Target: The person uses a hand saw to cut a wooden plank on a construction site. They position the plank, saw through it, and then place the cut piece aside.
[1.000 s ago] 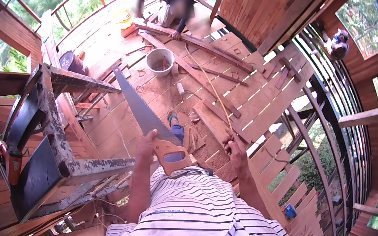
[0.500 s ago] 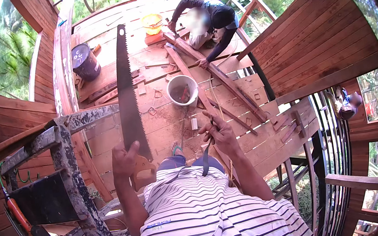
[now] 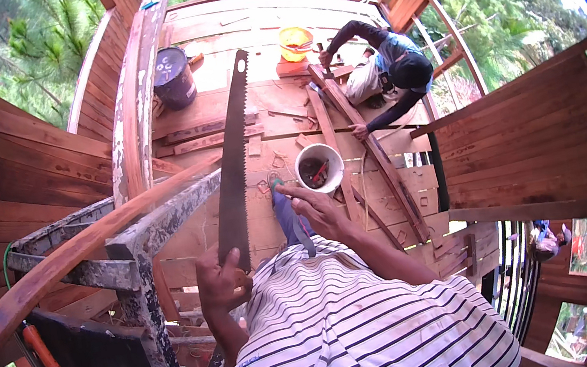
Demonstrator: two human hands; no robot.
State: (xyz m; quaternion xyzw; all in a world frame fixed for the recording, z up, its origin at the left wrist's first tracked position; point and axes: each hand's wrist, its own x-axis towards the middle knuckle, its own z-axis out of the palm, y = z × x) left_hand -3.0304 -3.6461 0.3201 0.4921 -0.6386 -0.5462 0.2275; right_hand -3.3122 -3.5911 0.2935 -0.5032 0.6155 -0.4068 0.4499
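Observation:
My left hand (image 3: 221,280) is wrapped round the wooden handle of a handsaw (image 3: 234,158). The long dark blade points up and away from me, its toothed edge on the right. In front of my striped shirt (image 3: 326,306), my right hand (image 3: 314,209) has its fingers stretched out toward the left, with nothing visible in it. A dark strap (image 3: 304,240) hangs just below that hand. Beyond the hand stands a white bucket (image 3: 319,168) with a red-handled item and dark bits inside. My foot in a green sandal (image 3: 275,181) is beside the bucket.
At my left stands a paint-spattered frame (image 3: 135,258), a curved wooden beam (image 3: 85,250) across it and an orange-handled tool (image 3: 46,353) on it. Ahead, a co-worker (image 3: 398,71) crouches over a long timber (image 3: 375,149). A dark drum (image 3: 174,80) and yellow bucket (image 3: 295,42) stand farther off.
My right hand has come lower and left, its bent fingers now straightened. The saw has tilted rightward. My foot has stepped forward, and the view has turned left, bringing the curved beam further in.

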